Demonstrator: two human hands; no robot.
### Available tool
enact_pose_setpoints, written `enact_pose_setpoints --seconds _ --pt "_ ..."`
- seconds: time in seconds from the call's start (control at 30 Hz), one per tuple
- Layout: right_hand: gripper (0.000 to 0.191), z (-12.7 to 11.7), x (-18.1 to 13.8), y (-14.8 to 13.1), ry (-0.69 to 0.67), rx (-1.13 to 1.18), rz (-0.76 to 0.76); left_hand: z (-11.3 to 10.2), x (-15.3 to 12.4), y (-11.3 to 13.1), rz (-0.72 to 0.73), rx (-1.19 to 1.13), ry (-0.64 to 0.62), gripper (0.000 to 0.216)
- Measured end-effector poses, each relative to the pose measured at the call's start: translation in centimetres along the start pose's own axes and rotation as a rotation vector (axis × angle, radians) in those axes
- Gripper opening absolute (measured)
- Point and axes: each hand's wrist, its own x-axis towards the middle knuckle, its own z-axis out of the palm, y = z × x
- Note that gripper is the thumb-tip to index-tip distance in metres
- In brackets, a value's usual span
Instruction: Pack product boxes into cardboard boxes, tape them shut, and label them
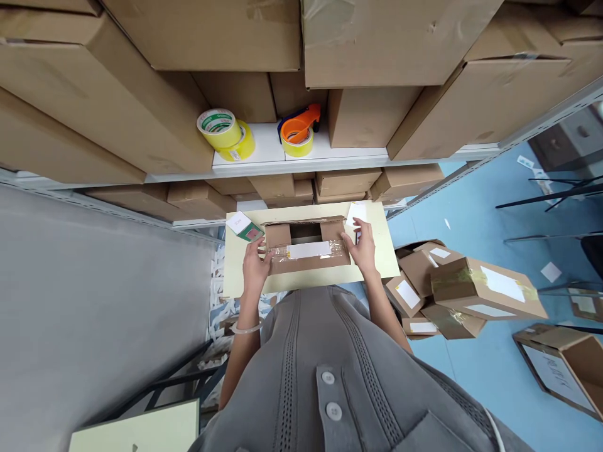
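Note:
A brown cardboard box [309, 266] lies on a pale yellow board in front of me. Its inner flaps leave a dark gap in the middle, and a white label [308, 250] under clear tape runs along its near side. My left hand [255, 267] grips the box's left end, fingers bent and thumb at the edge. At the right end, my right hand [362, 248] holds the side with its thumb on the cardboard and its fingers curved. A small green and white carton [245, 226] stands just beyond my left fingers. White paper [357, 212] lies by my right fingers.
The pale board [382, 251] adjoins a shelf [268, 135] stacked with large cartons. On that shelf are yellow tape rolls [226, 134] and an orange tape dispenser [301, 124]. Labelled boxes [487, 287] pile up on the blue floor to the right. A grey wall [108, 301] bounds the left.

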Motion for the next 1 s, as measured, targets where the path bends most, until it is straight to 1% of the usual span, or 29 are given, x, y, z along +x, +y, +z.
enact_pose_setpoints --seconds 0.03,0.1,0.2,0.3,0.47,0.6,0.7,0.77,0.87,1.0 --pt "0.058 -0.2 0.4 -0.7 0.022 -0.054 -0.049 0.0 0.0 0.0 0.003 -0.004 0.002 0.047" --pt "0.057 -0.3 1.0 -2.3 0.011 -0.166 -0.158 0.1 0.0 -0.1 0.003 -0.019 0.006 0.047" --pt "0.047 0.2 1.7 -4.1 -0.103 -0.303 -0.321 0.3 0.1 -0.5 -0.004 -0.054 0.023 0.048" --pt "0.037 0.9 1.4 -4.6 -0.178 -0.372 -0.394 0.7 0.2 -0.8 -0.013 -0.101 0.052 0.053" --pt "0.035 1.6 -0.3 -3.2 -0.194 -0.401 -0.351 1.0 0.3 -0.8 -0.021 -0.131 0.107 0.060" --pt "0.037 2.3 -1.4 -2.2 -0.196 -0.417 -0.307 0.9 -0.1 -0.1 0.043 -0.090 0.085 0.064" --pt "0.040 3.0 -2.1 -1.9 -0.174 -0.387 -0.260 1.1 -0.4 0.4 0.131 -0.073 0.049 0.058" --pt "0.041 3.6 -2.5 -2.0 -0.155 -0.345 -0.213 1.4 -0.5 0.5 0.160 -0.082 0.034 0.053" --pt "0.043 4.3 -3.0 -2.3 -0.128 -0.281 -0.137 1.7 -0.6 0.7 0.149 -0.071 0.038 0.050" --pt "0.044 4.9 -3.5 -2.6 -0.128 -0.265 -0.085 1.8 -0.9 1.0 0.128 -0.004 0.041 0.049"
